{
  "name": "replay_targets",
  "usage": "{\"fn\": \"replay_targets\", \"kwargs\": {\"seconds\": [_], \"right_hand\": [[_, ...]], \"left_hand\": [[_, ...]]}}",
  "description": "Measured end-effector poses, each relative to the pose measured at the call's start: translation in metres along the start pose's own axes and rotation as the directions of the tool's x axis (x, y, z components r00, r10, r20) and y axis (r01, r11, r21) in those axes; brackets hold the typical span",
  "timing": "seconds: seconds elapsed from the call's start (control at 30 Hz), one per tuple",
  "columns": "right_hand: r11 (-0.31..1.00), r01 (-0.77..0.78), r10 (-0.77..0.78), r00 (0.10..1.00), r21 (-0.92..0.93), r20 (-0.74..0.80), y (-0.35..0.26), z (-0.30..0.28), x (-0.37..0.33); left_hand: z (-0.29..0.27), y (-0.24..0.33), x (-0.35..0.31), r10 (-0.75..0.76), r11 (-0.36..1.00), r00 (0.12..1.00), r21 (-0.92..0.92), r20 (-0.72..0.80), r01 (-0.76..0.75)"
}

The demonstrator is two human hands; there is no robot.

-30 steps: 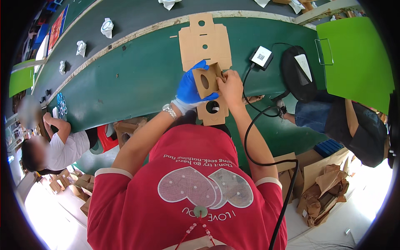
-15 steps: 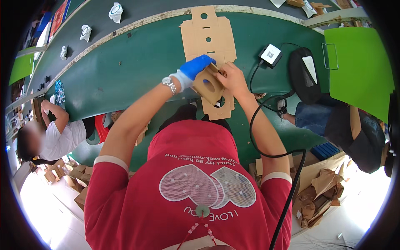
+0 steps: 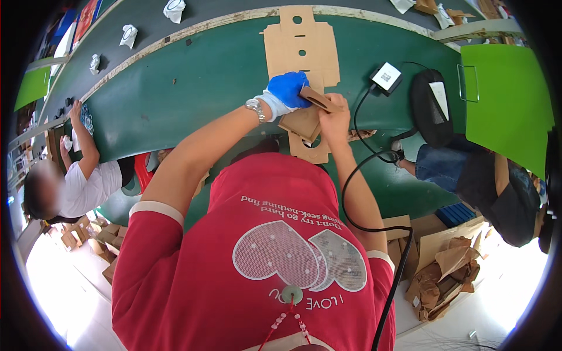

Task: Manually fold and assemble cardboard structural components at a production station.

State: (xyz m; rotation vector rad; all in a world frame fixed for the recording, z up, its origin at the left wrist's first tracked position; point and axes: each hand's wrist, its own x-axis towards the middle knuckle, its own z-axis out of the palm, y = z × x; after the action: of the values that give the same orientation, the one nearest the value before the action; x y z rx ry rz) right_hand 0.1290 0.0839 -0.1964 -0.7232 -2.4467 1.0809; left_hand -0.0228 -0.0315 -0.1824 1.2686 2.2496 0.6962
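Note:
Close together over the near edge of the green table, both my hands grip a partly folded brown cardboard box [image 3: 300, 124]. My left hand [image 3: 288, 92], in a blue-and-white work glove, is closed on its far left side. On the right, my bare right hand [image 3: 335, 121] is closed on the box beside a raised flap [image 3: 321, 99] with a slot-like opening. Some of the fingers are hidden. Beneath and beyond the box lies a flat, die-cut cardboard blank [image 3: 301, 44] with round holes. Another flat cardboard part [image 3: 309, 153] with a hole sticks out past the table's near edge.
A white square device [image 3: 386, 76] with a black cable sits to the right, near a black case [image 3: 430, 108]. Small white-wrapped items [image 3: 129, 36] lie on the dark belt [image 3: 228, 9] beyond. Co-workers sit left and right. Crumpled brown paper [image 3: 448, 275] fills a carton at lower right.
The box has turned in my hands, so its round hole no longer faces up and a flap now stands raised. The left co-worker's arm has stretched toward the belt.

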Motion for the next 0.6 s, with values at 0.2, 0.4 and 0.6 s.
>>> {"fn": "replay_targets", "kwargs": {"seconds": [0.2, 0.4, 0.6], "right_hand": [[0.991, -0.105, 0.109, 0.993, 0.08, -0.042, -0.001, -0.031, 0.024], [0.741, -0.296, 0.397, 0.917, 0.603, -0.038, -0.011, -0.06, 0.04], [0.876, -0.434, 0.443, 0.896, 0.211, 0.002, -0.021, -0.051, -0.049]], "left_hand": [[-0.011, 0.009, -0.032, -0.247, 0.563, 0.93, -0.741, 0.272, 0.366], [-0.074, -0.001, 0.074, -0.368, 0.593, 0.929, -0.762, 0.033, 0.262], [-0.122, -0.036, 0.228, -0.277, 0.707, 0.958, -0.692, -0.081, 0.146]]}}
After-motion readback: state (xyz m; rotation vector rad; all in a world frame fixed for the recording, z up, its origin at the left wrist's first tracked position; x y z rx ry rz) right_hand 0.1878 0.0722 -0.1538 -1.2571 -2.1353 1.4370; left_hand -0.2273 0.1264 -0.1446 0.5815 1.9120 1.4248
